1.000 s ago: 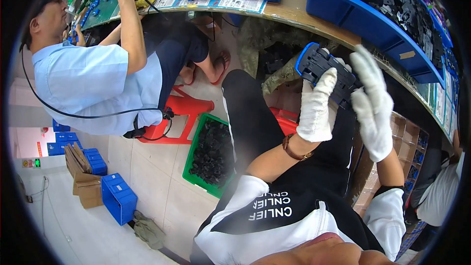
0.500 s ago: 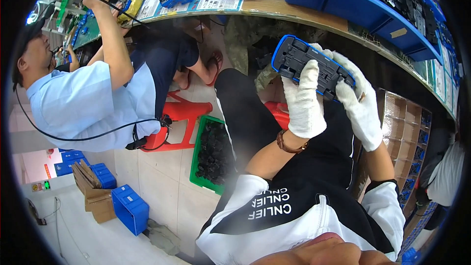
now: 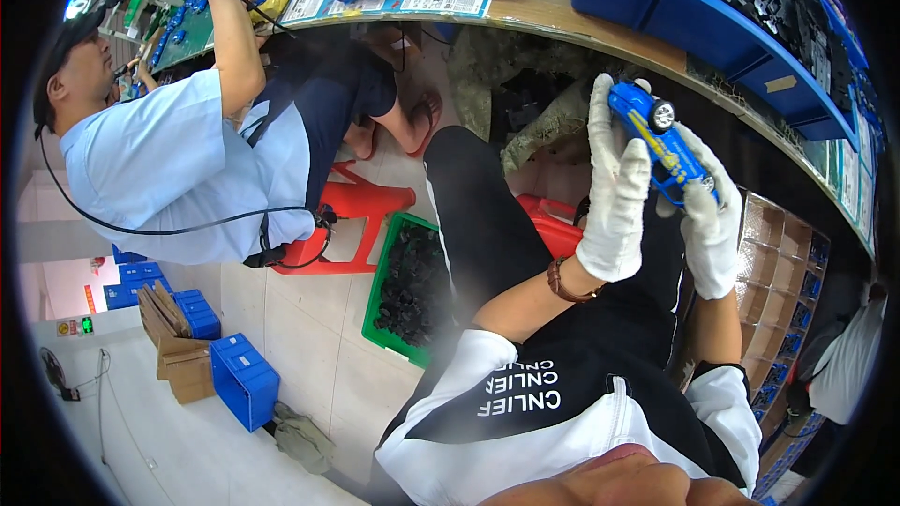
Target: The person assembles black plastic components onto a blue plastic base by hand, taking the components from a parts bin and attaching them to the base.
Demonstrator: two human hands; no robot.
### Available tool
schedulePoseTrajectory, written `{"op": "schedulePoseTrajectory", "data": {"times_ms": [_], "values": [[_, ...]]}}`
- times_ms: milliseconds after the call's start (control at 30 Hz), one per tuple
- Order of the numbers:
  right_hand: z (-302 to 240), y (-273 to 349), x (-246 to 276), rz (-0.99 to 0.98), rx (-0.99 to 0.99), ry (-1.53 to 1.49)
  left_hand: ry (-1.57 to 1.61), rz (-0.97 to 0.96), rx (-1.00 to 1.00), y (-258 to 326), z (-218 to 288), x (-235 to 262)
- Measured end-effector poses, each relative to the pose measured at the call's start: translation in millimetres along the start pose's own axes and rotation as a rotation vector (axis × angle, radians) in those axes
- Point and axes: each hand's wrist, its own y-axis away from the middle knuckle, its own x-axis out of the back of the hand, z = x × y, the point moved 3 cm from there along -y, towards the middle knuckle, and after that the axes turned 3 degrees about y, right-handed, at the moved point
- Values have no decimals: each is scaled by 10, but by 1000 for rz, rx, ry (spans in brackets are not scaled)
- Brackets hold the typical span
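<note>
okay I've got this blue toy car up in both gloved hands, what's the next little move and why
Probably turn the blue toy car a bit further to check its other side. The left hand and right hand hold it tilted, showing only one side and two wheels.

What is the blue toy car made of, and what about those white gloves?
The toy car looks like glossy hard plastic or painted metal: light glints off its smooth blue body. The gloves on the left hand and right hand look like soft knitted cloth, matte and wrinkled.

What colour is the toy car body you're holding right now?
Blue, with a silver-hubbed black wheel; the toy car shows clearly in the head view.
</note>
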Motion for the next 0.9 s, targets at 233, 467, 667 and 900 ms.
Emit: {"op": "schedulePoseTrajectory", "data": {"times_ms": [233,467,667,900], "values": [[162,14,135,-132,-201,-341,19,-55,131,-39,68,29],[507,12,276,-184,-213,-544,-70,-8,127,44,109,24],[630,-13,207,-227,-364,-702,-224,-11,72,81,116,-1],[722,-86,149,-193,-388,-762,-246,21,70,44,86,-14]]}}
